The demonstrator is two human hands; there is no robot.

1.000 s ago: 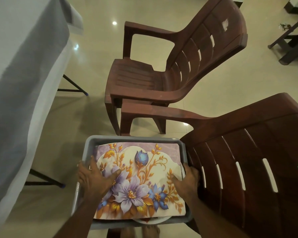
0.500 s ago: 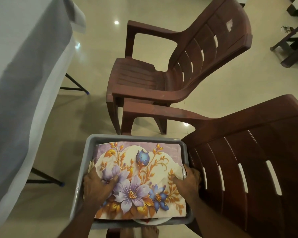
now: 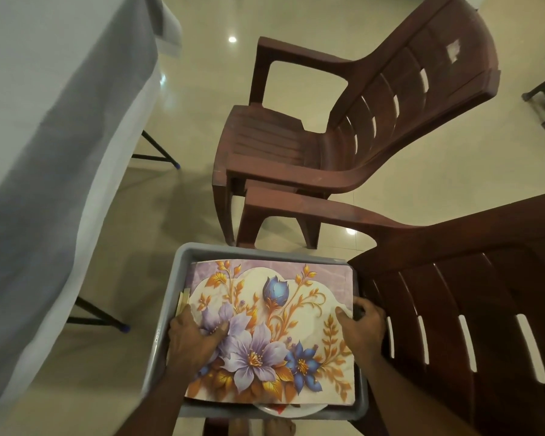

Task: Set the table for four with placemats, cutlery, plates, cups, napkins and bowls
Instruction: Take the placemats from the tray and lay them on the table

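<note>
A floral placemat (image 3: 274,313) with purple and blue flowers lies on top of a grey tray (image 3: 167,309) low in the head view. My left hand (image 3: 195,339) holds the mat's left edge, thumb lying on top of the print. At the right edge my right hand (image 3: 362,332) has its fingers curled round the mat. A white plate's rim (image 3: 285,411) peeks out under the mat's near edge. What else the tray holds is hidden beneath the mat.
The table (image 3: 44,127), covered in a grey and white cloth, runs along the left, its black legs on the glossy floor. A brown plastic chair (image 3: 343,146) stands ahead and a second chair (image 3: 453,294) is close on the right beside the tray.
My left hand has slid from lying on the mat toward its left edge. My right hand has curled tighter round the right edge. The view has shifted slightly.
</note>
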